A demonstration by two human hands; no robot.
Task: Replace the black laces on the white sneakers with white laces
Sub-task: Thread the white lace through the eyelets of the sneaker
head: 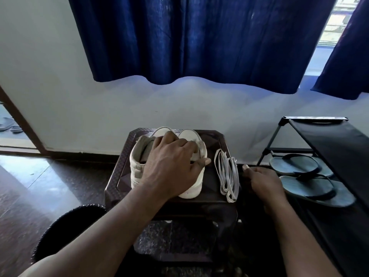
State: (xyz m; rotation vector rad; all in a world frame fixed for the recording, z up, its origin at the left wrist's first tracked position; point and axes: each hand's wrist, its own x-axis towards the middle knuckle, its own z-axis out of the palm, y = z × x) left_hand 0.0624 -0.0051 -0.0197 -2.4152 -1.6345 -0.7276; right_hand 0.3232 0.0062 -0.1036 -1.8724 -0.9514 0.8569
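Your right hand (261, 179) sits loosely curled and empty at the worktop (119, 172) edge beside the bundled white laces (228, 174), and your left hand (169, 162) clasps the white sneakers (136, 166) from above, so you're likely just starting: next, bare the hidden black laces.

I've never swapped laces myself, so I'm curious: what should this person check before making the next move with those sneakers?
1. Both white sneakers on the stool: ok, they stand on it.
2. The white laces within reach: ok, bundled on the stool, right of the sneakers.
3. The black laces still threaded: cannot tell, the left hand covers the sneakers' tops.
4. Sneakers held steady: ok, left hand's fingers curl over them.
5. The right hand free: cannot tell, its fingers curl at the stool's right edge.
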